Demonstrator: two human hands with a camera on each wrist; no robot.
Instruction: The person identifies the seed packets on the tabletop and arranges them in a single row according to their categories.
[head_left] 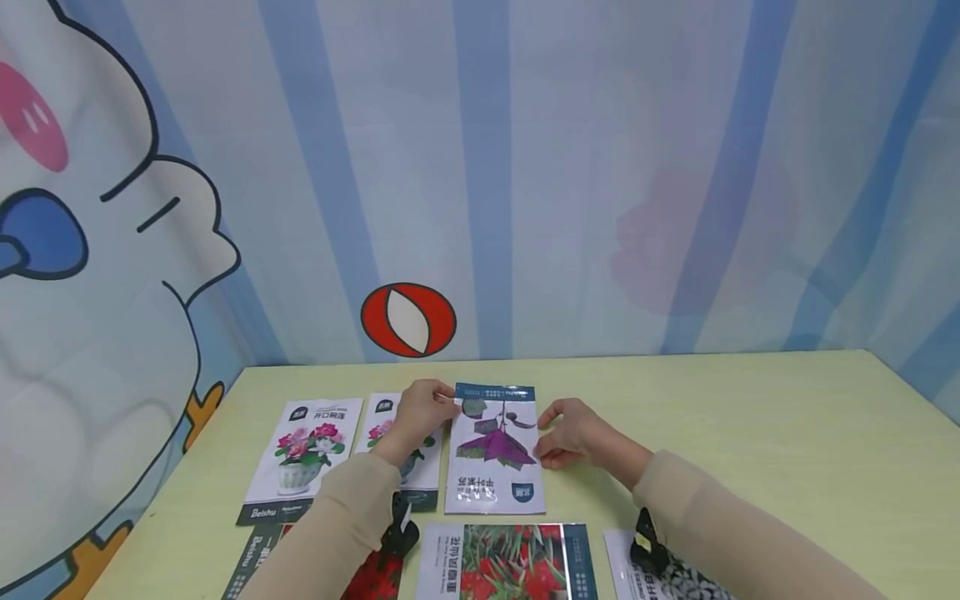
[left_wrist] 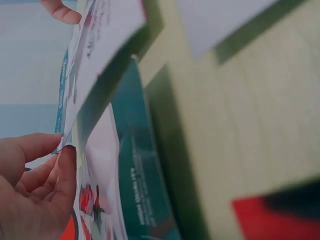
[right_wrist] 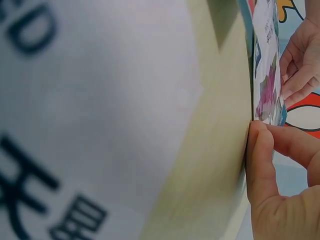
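Observation:
A white seed packet (head_left: 495, 454) with a purple leaf picture lies on the table, its printing upside down in the head view. My left hand (head_left: 422, 415) pinches its upper left corner between thumb and fingers, as the left wrist view also shows at that hand (left_wrist: 37, 180). At the right edge of this packet, my right hand (head_left: 581, 435) touches with bent fingertips, index and thumb apart along the edge. A packet with pink flowers (head_left: 420, 492) lies under my left wrist, partly hidden. Another pink-flower packet (head_left: 303, 458) lies further left.
Nearer the front lie a red-flower packet (head_left: 513, 562), a dark-patterned packet (head_left: 626, 571) partly under my right sleeve, and a red packet (head_left: 375, 575) under my left forearm. The pale yellow table (head_left: 750, 433) ends at a striped backdrop (head_left: 570, 167).

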